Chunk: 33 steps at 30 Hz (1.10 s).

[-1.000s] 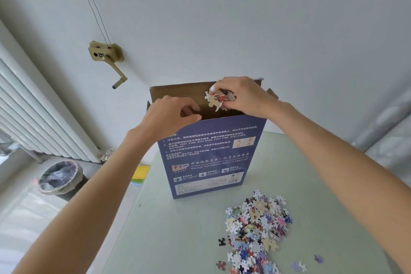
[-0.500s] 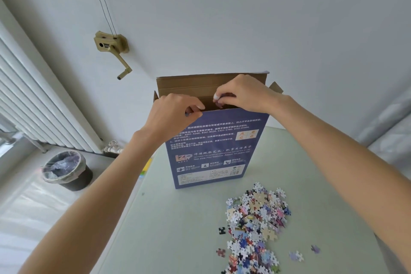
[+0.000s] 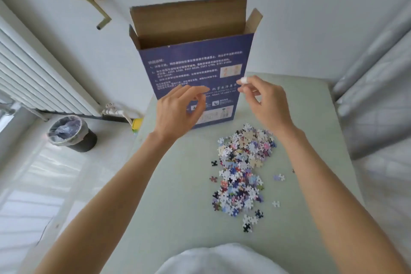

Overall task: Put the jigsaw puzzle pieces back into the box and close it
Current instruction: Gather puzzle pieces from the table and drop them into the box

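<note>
Pale green tabletop (image 3: 178, 184) w/ tall blue cardboard box (image 3: 195, 78) upright, flaps open; loose multicoloured puzzle pieces (image 3: 242, 169) heaped just in front. Left hand (image 3: 178, 109) & right hand (image 3: 266, 100) both empty, fingers loosely curled. Risk: a clumsy grab nudges the narrow box over, or strays near the right edge get missed or knocked to the floor.

box (image 3: 195, 78): 1 | puzzle-piece pile (image 3: 243, 169): 1 | bin (image 3: 72, 134): 1 | hands: 2

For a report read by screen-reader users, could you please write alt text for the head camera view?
Two empty hands, left hand and right hand, hover with loosely curled fingers in front of an upright blue puzzle box whose top flaps stand open. The box stands on a pale green table, with a pile of loose puzzle pieces lying before it, under the right forearm.
</note>
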Each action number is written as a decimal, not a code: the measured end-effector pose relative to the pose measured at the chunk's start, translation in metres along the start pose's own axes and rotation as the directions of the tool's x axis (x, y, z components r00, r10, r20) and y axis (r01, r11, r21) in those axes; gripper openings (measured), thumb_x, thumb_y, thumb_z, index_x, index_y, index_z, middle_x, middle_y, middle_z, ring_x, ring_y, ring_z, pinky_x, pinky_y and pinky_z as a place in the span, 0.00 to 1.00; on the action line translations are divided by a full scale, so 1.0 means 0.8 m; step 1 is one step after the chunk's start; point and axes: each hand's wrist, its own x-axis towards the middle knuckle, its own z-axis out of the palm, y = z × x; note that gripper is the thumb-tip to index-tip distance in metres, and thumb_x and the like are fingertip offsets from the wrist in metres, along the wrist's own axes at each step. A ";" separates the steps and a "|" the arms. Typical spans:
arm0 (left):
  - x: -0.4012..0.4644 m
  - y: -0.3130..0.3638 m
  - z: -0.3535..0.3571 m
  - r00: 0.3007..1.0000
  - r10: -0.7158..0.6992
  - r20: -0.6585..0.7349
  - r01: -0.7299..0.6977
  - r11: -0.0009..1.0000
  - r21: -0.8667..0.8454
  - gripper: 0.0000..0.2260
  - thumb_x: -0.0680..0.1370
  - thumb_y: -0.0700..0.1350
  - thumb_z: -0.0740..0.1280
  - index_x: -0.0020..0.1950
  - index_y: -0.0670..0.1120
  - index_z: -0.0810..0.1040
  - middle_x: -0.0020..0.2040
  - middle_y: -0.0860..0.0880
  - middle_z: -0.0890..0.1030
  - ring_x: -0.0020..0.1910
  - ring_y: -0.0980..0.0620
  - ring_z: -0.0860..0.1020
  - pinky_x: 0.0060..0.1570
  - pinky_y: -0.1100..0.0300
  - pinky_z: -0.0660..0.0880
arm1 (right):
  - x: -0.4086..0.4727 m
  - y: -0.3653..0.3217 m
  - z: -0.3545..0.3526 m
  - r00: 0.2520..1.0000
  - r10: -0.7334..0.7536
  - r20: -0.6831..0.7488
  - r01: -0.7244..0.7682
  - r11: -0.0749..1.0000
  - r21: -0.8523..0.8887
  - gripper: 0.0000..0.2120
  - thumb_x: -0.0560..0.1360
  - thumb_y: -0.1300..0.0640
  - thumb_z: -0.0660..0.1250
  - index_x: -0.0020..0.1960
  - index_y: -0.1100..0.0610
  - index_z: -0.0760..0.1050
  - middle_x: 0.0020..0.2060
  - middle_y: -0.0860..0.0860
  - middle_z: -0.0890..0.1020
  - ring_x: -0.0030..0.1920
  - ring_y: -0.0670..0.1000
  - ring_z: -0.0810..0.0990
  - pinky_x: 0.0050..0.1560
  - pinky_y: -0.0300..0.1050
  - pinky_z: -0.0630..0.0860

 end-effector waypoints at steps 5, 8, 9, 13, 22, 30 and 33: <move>-0.119 0.021 0.061 0.823 -0.300 0.482 0.339 0.941 0.007 0.11 0.76 0.47 0.66 0.58 0.52 0.79 0.46 0.54 0.82 0.43 0.57 0.78 0.46 0.53 0.79 | -0.166 0.075 0.017 0.801 0.398 0.446 -0.318 0.916 -0.245 0.19 0.77 0.57 0.63 0.67 0.55 0.69 0.64 0.51 0.74 0.63 0.53 0.73 0.62 0.50 0.70; -0.174 0.023 0.094 0.550 -0.442 0.709 0.459 0.869 0.186 0.25 0.73 0.52 0.70 0.70 0.54 0.68 0.60 0.51 0.77 0.54 0.53 0.76 0.55 0.56 0.75 | -0.236 0.095 0.027 0.613 0.513 0.601 -0.384 0.858 -0.341 0.28 0.75 0.57 0.67 0.72 0.54 0.61 0.71 0.53 0.65 0.69 0.55 0.65 0.67 0.50 0.64; -0.190 0.025 0.103 0.460 -0.477 0.749 0.481 0.843 0.242 0.31 0.72 0.54 0.71 0.72 0.54 0.64 0.64 0.49 0.74 0.58 0.51 0.75 0.56 0.55 0.74 | -0.252 0.100 0.032 0.571 0.538 0.620 -0.408 0.841 -0.355 0.31 0.74 0.56 0.68 0.73 0.54 0.59 0.71 0.54 0.64 0.69 0.55 0.64 0.67 0.49 0.63; -0.254 0.050 0.140 0.205 -0.541 0.816 0.491 0.778 0.393 0.47 0.65 0.59 0.75 0.76 0.52 0.52 0.70 0.45 0.63 0.67 0.44 0.65 0.62 0.50 0.68 | -0.291 0.125 0.063 0.528 0.611 0.590 -0.498 0.785 -0.367 0.39 0.70 0.51 0.72 0.74 0.54 0.55 0.71 0.56 0.61 0.70 0.56 0.59 0.66 0.51 0.63; -0.305 0.082 0.168 0.319 -0.569 0.758 0.525 0.772 0.358 0.49 0.62 0.56 0.78 0.75 0.49 0.55 0.66 0.45 0.61 0.64 0.45 0.62 0.63 0.54 0.65 | -0.261 0.125 0.143 0.575 0.523 0.629 -0.181 0.831 -0.526 0.57 0.58 0.29 0.70 0.75 0.47 0.43 0.72 0.57 0.52 0.67 0.60 0.58 0.58 0.57 0.69; -0.309 0.075 0.166 0.387 -0.614 0.688 0.640 0.716 0.280 0.33 0.65 0.50 0.78 0.67 0.51 0.70 0.63 0.47 0.68 0.63 0.47 0.67 0.61 0.58 0.65 | -0.259 0.115 0.152 0.661 0.375 0.650 -0.156 0.916 -0.370 0.31 0.65 0.46 0.74 0.63 0.53 0.66 0.60 0.53 0.67 0.56 0.52 0.68 0.39 0.38 0.67; -0.304 0.078 0.167 0.397 -0.627 0.670 0.656 0.705 0.270 0.30 0.65 0.48 0.78 0.64 0.49 0.71 0.64 0.47 0.66 0.63 0.47 0.65 0.58 0.60 0.66 | -0.263 0.115 0.148 0.697 0.370 0.614 -0.148 0.912 -0.382 0.28 0.66 0.46 0.74 0.60 0.53 0.68 0.58 0.52 0.68 0.54 0.51 0.69 0.37 0.38 0.69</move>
